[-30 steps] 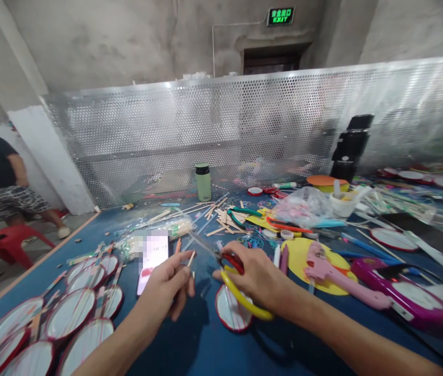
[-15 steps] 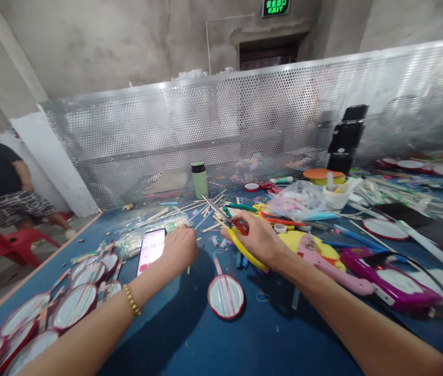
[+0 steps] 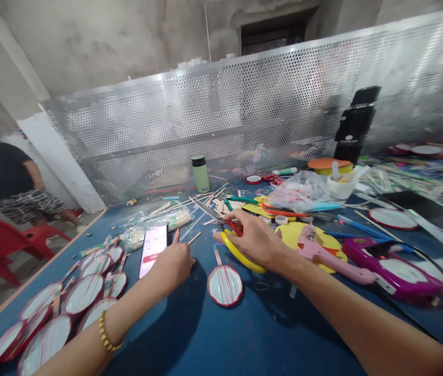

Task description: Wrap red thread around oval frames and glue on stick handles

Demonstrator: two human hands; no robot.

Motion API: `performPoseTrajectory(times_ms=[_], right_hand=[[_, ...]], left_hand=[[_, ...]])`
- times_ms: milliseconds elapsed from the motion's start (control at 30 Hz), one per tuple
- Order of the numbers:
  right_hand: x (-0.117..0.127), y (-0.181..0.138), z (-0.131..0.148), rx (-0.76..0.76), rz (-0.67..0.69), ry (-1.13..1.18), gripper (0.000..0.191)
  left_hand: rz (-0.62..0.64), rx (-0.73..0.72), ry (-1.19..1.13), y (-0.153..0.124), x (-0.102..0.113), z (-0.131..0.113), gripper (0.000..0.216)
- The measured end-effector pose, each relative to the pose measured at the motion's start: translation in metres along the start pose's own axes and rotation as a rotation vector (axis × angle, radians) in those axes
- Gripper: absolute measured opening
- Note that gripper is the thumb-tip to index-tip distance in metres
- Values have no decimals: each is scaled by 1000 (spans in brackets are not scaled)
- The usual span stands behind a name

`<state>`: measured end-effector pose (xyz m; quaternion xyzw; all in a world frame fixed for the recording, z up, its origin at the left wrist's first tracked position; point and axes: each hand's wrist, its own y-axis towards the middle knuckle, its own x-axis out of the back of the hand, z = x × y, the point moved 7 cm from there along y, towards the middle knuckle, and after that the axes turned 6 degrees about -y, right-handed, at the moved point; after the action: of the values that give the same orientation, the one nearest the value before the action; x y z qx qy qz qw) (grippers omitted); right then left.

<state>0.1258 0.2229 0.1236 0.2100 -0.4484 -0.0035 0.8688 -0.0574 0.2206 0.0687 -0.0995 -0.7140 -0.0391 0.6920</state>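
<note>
My left hand [image 3: 175, 263] is closed beside a lit phone [image 3: 154, 245]. A thin orange-brown piece juts up past its fingers, too small to make out. My right hand [image 3: 254, 237] grips scissors with a yellow loop handle [image 3: 240, 257] and red inside; their metal blades [image 3: 204, 209] point away to the left. Between my hands, nearer me, lies a round white disc with a red rim [image 3: 225, 293] and a striped stick handle. Similar discs [image 3: 84, 293] lie piled at the left.
Loose craft sticks [image 3: 221, 202], green-handled pliers [image 3: 242, 200] and a plastic bag [image 3: 299, 189] lie farther back. A green bottle [image 3: 201, 175] stands by the perforated metal screen [image 3: 158, 125]. At right are a pink glue gun [image 3: 334, 261] and a purple device [image 3: 391, 271]. A person [image 3: 6, 172] is at far left.
My left hand has come nearer me and lower, uncovering more of the phone. My right hand still grips the scissors, little moved. The view has tilted slightly.
</note>
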Motion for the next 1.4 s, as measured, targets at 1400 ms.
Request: performPoseTrajectory(times_ms=[1400], right_hand=[[-42,-39,26,49,509,517,42]], left_hand=[[-808,-360,-117,-63,49,11,18]])
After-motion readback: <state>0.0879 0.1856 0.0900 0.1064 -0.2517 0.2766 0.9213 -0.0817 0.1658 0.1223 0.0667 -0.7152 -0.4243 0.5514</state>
